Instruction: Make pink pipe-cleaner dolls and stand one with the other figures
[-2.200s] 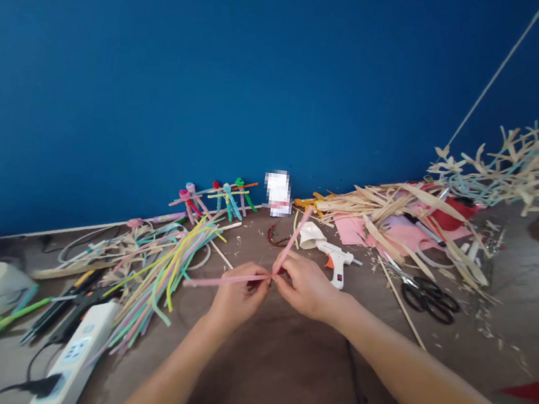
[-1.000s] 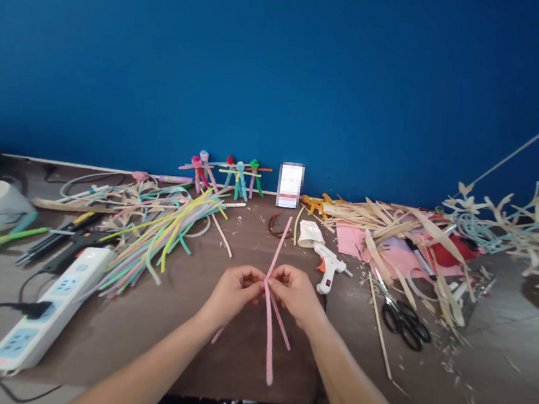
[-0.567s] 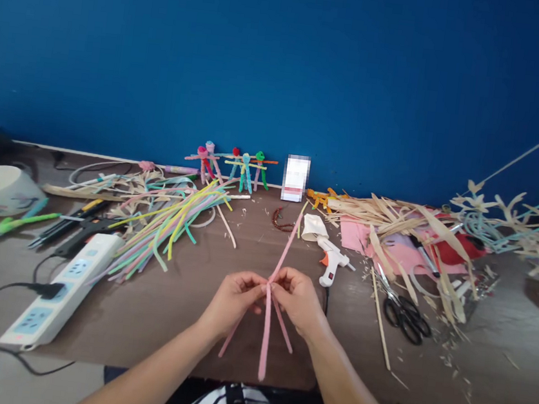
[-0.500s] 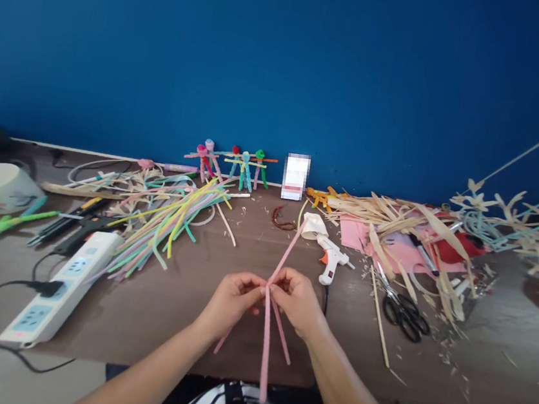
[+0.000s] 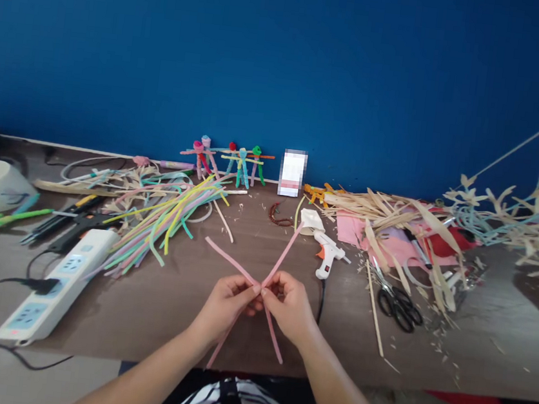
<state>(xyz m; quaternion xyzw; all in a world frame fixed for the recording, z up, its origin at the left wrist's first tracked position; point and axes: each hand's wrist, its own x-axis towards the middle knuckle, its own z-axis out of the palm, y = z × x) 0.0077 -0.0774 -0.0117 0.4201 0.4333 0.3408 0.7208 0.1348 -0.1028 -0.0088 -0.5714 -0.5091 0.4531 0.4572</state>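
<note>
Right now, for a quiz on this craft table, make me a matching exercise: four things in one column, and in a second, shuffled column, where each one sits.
Things:
1. Black-handled scissors
2. White power strip
3. Pink pipe cleaners
4. White glue gun with orange trigger

Places:
A. Crossed between the left hand and right hand
B. With a black plug in it
C. Beside a crumpled white wad
D. Beside a thin wooden stick

Pairs: 1-D, 2-B, 3-A, 4-C

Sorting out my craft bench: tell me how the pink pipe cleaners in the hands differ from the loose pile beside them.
The pink pipe cleaners are one colour, while the loose pile mixes yellow, green, blue and pink. The pink ones cross in an X, pinched at the crossing by the left hand and right hand; the pile lies untouched in a sprawling sheaf. Both are long, thin, bendable stems.
</note>
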